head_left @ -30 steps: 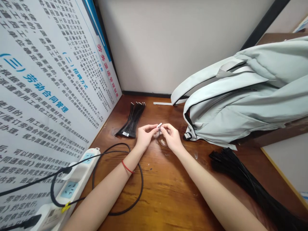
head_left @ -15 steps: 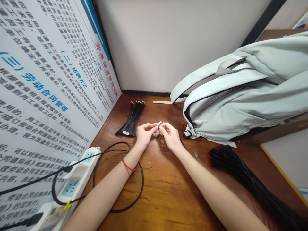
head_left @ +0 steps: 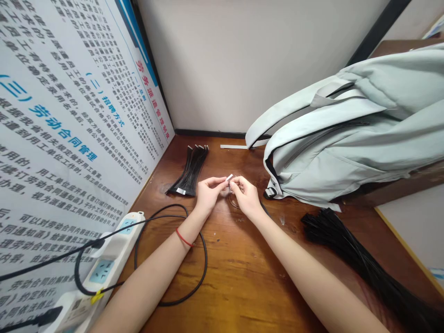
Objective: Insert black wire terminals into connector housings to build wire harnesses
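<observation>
My left hand [head_left: 208, 196] is closed in a pinch on the small white end piece [head_left: 229, 177] of a thin black cable. Right beside it, my right hand [head_left: 247, 196] pinches the dark strand just below that end, fingertips nearly meeting the left ones. A thin loop of the black cable [head_left: 233, 202] hangs under the fingers, and more of it shows behind the right wrist. Fingers hide the exact joint between white piece and cable. Left of my hands lies a flat bundle of black cables [head_left: 190, 173] with white ends and a small white label.
A pale backpack [head_left: 347, 152] leans at the right, its straps on the wooden table [head_left: 236, 268]. Before it lies a long black cable bundle [head_left: 350, 249]. At left, a white power strip [head_left: 120, 245] carries plugs and a looped black cord [head_left: 206, 259]. A printed board [head_left: 76, 115] stands alongside.
Both hands keep almost the same place and grip. The white end piece appears tilted very slightly differently; the things around stay put.
</observation>
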